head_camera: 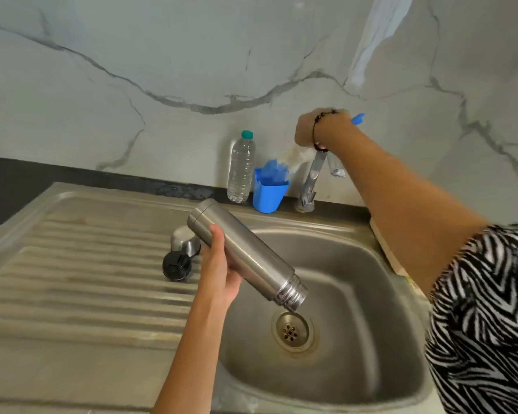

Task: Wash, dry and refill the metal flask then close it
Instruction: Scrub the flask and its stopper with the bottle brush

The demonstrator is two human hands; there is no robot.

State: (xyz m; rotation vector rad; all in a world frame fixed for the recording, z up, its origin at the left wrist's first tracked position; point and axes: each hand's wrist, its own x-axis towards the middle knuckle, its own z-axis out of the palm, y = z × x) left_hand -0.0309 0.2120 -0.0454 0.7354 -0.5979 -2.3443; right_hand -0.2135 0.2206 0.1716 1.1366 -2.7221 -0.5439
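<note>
My left hand (219, 264) grips the steel flask (245, 252) around its middle, tilted with its open threaded mouth pointing down over the sink basin (356, 294). The flask's steel cup lid (183, 238) and black stopper (176, 265) lie on the draining board (87, 264) just left of the flask. My right hand (320, 128) is raised by the tap (311, 180) and grips a bottle brush (293, 156) by its blue handle. The brush's blurred white and blue bristle end hangs at the rim of the blue cup (268, 197).
A clear plastic water bottle (240, 168) with a teal cap stands against the marble wall, left of the blue cup. The drain (292, 328) lies directly below the flask's mouth. A dark counter (6, 186) runs behind the draining board.
</note>
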